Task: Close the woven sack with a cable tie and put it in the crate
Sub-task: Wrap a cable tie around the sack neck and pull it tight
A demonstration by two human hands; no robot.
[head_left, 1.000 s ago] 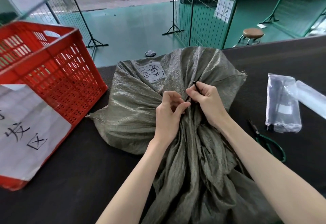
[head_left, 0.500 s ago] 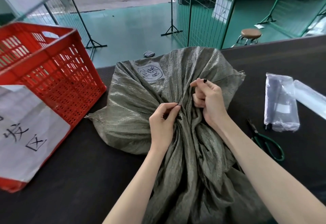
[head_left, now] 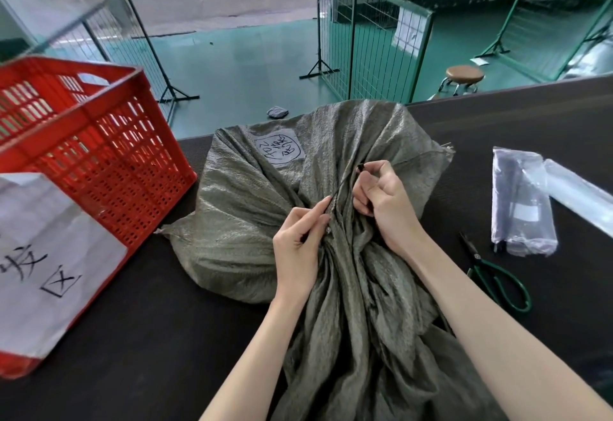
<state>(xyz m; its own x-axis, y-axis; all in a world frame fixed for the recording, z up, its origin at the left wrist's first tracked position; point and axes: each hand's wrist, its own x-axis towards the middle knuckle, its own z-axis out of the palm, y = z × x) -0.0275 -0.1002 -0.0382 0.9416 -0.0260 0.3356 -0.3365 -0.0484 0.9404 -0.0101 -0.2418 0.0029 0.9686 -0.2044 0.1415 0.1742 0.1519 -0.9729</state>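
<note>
A grey-green woven sack lies on the dark table, its neck gathered toward me, a hand-marked patch on its upper side. A thin black cable tie runs slantwise across the gathered neck. My right hand pinches the tie's upper end. My left hand pinches the tie lower down, against the bunched fabric. The red slatted crate stands at the left on the table, a white paper sign with black characters on its front.
Green-handled scissors lie to the right of my right forearm. Beyond them rest clear plastic bags. Past the table's far edge are a green floor, wire fence panels and a round stool.
My right hand has lifted up and away from the neck, drawing the cable tie out longer. My left hand has slid a little lower on the gathered fabric. The sack has not moved.
</note>
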